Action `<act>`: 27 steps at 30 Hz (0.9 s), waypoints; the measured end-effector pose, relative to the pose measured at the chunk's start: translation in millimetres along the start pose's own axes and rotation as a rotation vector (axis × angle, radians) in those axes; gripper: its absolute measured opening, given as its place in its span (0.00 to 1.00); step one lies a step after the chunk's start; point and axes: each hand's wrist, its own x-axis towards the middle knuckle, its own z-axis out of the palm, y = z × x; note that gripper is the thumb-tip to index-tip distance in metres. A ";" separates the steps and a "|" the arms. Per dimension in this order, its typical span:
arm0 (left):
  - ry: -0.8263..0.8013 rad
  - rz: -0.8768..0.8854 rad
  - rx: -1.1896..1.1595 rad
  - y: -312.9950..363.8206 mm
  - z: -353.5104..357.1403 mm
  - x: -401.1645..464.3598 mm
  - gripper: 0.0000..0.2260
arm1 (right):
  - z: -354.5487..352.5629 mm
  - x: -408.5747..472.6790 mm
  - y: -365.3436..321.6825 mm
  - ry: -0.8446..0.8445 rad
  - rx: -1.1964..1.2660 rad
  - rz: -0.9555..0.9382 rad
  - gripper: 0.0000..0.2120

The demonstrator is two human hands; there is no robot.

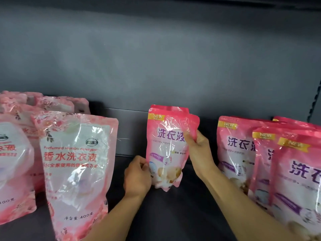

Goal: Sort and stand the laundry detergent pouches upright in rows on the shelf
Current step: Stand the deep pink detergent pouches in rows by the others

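A bright pink detergent pouch [166, 148] with purple lettering stands upright mid-shelf, another of the same kind just behind it. My left hand [137, 176] pinches its lower left edge. My right hand [199, 150] grips its upper right side. To the right, several matching bright pink pouches [286, 171] stand in rows. On the left stand pale pink perfumed-detergent pouches [76, 171] with red lettering, several more behind them.
The dark shelf floor [165, 214] runs between the two groups. A dark grey back panel [156, 58] closes the rear. A slotted upright post [314, 105] stands at the far right.
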 end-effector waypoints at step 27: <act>-0.046 -0.081 0.117 -5.7 -2.9 11.6 0.10 | -28.7 -28.7 65.3 -0.126 -0.867 0.028 0.10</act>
